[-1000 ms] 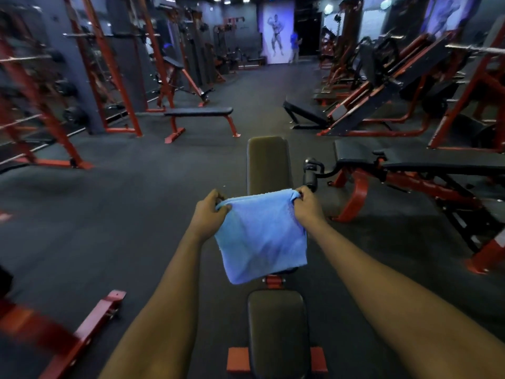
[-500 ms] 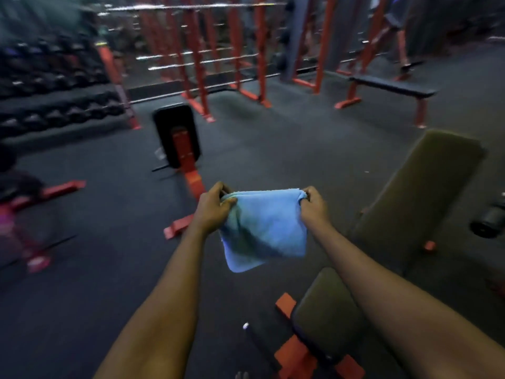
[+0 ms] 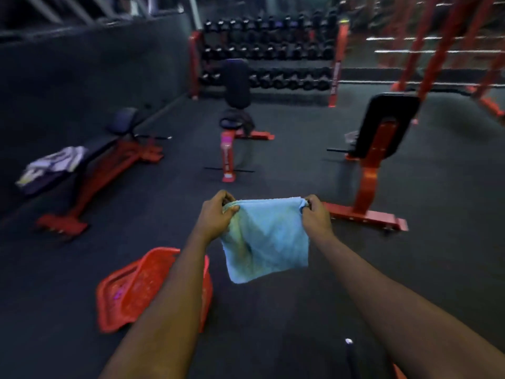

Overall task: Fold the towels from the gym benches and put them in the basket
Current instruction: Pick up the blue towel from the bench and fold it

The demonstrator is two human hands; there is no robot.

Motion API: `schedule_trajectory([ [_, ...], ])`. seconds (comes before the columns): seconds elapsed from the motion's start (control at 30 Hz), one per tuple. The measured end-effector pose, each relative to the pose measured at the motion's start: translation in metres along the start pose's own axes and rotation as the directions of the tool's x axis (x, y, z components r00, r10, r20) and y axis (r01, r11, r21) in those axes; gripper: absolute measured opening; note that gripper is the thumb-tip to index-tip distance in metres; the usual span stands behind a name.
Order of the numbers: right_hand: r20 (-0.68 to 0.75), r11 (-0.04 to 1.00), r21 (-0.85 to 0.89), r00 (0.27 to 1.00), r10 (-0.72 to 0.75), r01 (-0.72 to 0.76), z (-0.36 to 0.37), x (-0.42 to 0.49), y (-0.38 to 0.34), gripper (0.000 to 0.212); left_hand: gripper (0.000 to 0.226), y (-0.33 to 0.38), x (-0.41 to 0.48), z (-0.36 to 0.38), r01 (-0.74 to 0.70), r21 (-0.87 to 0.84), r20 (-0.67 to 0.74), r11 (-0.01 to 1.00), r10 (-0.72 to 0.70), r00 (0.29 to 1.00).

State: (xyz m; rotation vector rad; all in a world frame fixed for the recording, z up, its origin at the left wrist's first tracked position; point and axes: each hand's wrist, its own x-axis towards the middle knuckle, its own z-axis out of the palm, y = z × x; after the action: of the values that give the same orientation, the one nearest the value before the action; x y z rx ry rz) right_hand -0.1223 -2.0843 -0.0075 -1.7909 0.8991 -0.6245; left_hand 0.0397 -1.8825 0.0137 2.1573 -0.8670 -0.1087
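A folded light blue towel (image 3: 269, 239) hangs in the air in front of me, held by its two top corners. My left hand (image 3: 217, 213) pinches the left corner and my right hand (image 3: 317, 216) pinches the right one. A red mesh basket (image 3: 142, 288) sits on the dark floor below and left of the towel, partly hidden by my left forearm. A white and dark cloth (image 3: 53, 165) lies on the near end of a flat bench (image 3: 109, 157) at the left.
An upright bench (image 3: 235, 113) stands ahead in the middle, with something dark on its seat. Another red-framed bench (image 3: 379, 149) stands at the right. A dumbbell rack (image 3: 267, 56) lines the back wall. Red rack posts (image 3: 448, 42) rise at the far right.
My view has swung left, away from the green bench, so the red basket, the benches and the dumbbell rack are now in view. Both hands still hold the towel the same way.
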Motion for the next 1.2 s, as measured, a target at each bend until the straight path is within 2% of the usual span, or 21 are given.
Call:
schedule_trajectory([
  [0.23,0.278,0.997,-0.040,0.959,-0.055,0.069,0.192,0.002,-0.057,0.016,0.016,-0.146,-0.024,-0.112,0.251,0.039,-0.182,0.967,-0.240,0.954],
  [0.4,0.449,0.995,-0.065,0.893,-0.043,0.080,0.297,0.005,-0.068,0.016,0.015,-0.222,-0.036,-0.149,0.421,-0.005,-0.263,0.907,-0.408,0.875],
  [0.5,0.554,0.991,-0.107,0.832,-0.012,0.086,0.356,0.017,-0.062,0.015,0.016,-0.264,-0.038,-0.154,0.521,-0.043,-0.311,0.852,-0.507,0.804],
  [0.63,0.652,0.981,-0.154,0.758,0.009,0.120,0.428,0.041,-0.047,0.015,0.017,-0.311,-0.039,-0.144,0.632,-0.098,-0.367,0.768,-0.619,0.695],
  [0.83,0.793,0.949,-0.234,0.606,0.059,0.213,0.515,0.063,-0.007,0.016,0.023,-0.377,-0.050,-0.098,0.803,-0.182,-0.414,0.567,-0.785,0.460],
  [0.97,0.841,0.915,-0.304,0.526,0.127,0.265,0.554,0.073,0.031,0.023,0.017,-0.410,-0.057,-0.061,0.831,-0.241,-0.403,0.501,-0.830,0.384],
  [1.07,0.841,0.883,-0.374,0.505,0.193,0.284,0.580,0.082,0.065,0.021,0.018,-0.439,-0.059,-0.032,0.861,-0.269,-0.357,0.431,-0.875,0.327],
  [1.2,0.840,0.862,-0.410,0.491,0.229,0.299,0.615,0.090,0.107,0.020,0.014,-0.485,-0.059,-0.004,0.887,-0.256,-0.314,0.384,-0.901,0.299],
])
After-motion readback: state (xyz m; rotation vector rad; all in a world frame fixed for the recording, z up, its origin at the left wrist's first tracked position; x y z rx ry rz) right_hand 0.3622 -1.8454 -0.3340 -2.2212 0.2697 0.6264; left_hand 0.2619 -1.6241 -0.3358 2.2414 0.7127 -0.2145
